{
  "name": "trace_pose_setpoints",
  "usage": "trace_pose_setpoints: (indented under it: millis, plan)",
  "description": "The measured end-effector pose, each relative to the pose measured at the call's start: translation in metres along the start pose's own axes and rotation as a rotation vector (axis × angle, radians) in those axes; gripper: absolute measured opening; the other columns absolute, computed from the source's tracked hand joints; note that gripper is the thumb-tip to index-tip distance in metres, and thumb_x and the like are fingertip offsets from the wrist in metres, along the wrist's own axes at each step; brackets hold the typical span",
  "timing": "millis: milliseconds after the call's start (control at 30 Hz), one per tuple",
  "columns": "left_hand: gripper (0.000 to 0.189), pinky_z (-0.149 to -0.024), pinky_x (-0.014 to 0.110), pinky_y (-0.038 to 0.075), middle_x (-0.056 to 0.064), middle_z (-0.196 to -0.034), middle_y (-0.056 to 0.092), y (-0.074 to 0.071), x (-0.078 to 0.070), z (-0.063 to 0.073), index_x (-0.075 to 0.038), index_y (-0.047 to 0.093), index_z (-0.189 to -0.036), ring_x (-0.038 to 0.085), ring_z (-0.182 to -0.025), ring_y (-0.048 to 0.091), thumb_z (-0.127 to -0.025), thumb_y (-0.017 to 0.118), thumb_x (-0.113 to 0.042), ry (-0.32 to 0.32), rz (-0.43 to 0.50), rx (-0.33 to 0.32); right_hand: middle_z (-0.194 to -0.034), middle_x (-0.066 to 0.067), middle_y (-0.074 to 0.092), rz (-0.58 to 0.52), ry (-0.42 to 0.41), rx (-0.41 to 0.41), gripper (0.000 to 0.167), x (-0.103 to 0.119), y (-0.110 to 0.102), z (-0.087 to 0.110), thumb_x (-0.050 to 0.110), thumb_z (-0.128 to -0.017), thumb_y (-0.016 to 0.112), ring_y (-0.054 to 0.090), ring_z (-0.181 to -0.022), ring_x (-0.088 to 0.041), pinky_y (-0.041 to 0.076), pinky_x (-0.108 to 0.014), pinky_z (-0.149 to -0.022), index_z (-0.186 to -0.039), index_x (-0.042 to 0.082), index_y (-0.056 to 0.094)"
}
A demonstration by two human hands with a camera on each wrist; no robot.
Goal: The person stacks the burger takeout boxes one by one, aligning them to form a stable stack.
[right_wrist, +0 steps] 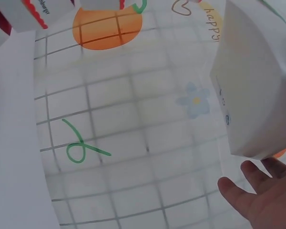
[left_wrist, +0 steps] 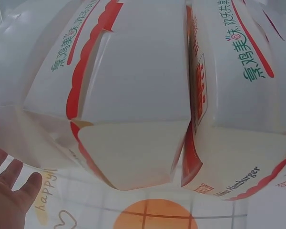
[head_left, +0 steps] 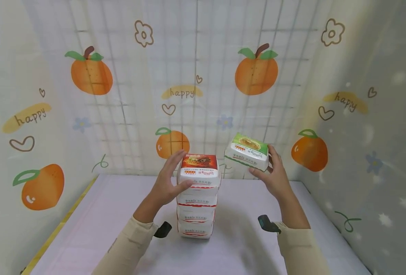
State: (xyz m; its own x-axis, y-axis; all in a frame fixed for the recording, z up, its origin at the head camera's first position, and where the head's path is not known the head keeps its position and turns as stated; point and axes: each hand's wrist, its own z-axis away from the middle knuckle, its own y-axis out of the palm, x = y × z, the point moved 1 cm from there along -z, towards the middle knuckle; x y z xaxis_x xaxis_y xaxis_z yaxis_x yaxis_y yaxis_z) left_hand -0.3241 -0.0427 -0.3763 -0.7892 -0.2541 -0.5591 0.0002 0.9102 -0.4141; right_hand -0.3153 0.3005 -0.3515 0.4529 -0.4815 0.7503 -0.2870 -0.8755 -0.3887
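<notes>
In the head view my right hand (head_left: 275, 175) holds a green-topped burger box (head_left: 246, 152) by its right end, thumb low at the front and fingers behind. The box is tilted in the air, right of a stack. In the right wrist view its pale end (right_wrist: 257, 86) shows above the fingers. My left hand (head_left: 168, 183) is at the left side of the red-topped burger box (head_left: 199, 172) that crowns the stack, its thumb across the front corner and its fingers extended along the side. Under that box stand several white burger boxes with red trim (head_left: 196, 214).
The stack stands on a pale tabletop (head_left: 120, 214) with a yellow strip (head_left: 62, 221) along its left edge. Behind hangs a translucent curtain (head_left: 216, 46) printed with oranges, over a wire grid. Dark wrist cameras (head_left: 269, 224) sit on both sleeves.
</notes>
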Motion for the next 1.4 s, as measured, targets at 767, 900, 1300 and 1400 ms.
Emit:
trace_pose_setpoints:
  millis: [767, 900, 1300, 1400]
  plan:
    - [0.081, -0.103, 0.067, 0.027, -0.006, -0.158, 0.021, -0.002, -0.003, -0.007, -0.032, 0.026, -0.154, 0.018, -0.143, 0.02, -0.086, 0.062, -0.055, 0.021, -0.022, 0.013, -0.158, -0.012, 0.013, -0.087, 0.003, 0.017, 0.107, 0.04, 0.009, -0.022, 0.021, -0.085, 0.077, 0.018, -0.142, -0.034, 0.019, -0.055, -0.112, -0.157, 0.022, -0.002]
    - [0.08, -0.102, 0.068, 0.027, -0.005, -0.158, 0.021, -0.003, -0.003, -0.006, -0.032, 0.026, -0.154, 0.019, -0.143, 0.02, -0.086, 0.062, -0.054, 0.026, -0.024, 0.005, -0.158, -0.01, 0.012, -0.151, 0.034, 0.034, 0.109, 0.045, 0.014, -0.02, 0.018, -0.084, 0.077, 0.019, -0.142, -0.033, 0.023, -0.053, -0.112, -0.157, 0.024, -0.002]
    - [0.081, -0.102, 0.065, 0.03, -0.007, -0.158, 0.023, -0.004, -0.003, -0.01, -0.034, 0.024, -0.154, 0.017, -0.142, 0.023, -0.086, 0.06, -0.059, 0.035, -0.041, 0.008, -0.16, -0.006, 0.013, -0.165, -0.002, 0.065, 0.108, 0.055, 0.029, -0.02, 0.018, -0.083, 0.077, 0.018, -0.143, -0.032, 0.027, -0.054, -0.109, -0.157, 0.022, 0.0]
    - [0.082, -0.102, 0.065, 0.029, -0.004, -0.158, 0.024, -0.004, -0.004, -0.011, -0.034, 0.024, -0.154, 0.017, -0.141, 0.024, -0.086, 0.06, -0.059, 0.036, -0.034, 0.01, -0.159, -0.004, 0.016, -0.159, -0.035, 0.065, 0.106, 0.057, 0.031, -0.02, 0.017, -0.082, 0.078, 0.02, -0.142, -0.03, 0.025, -0.055, -0.11, -0.157, 0.022, 0.004]
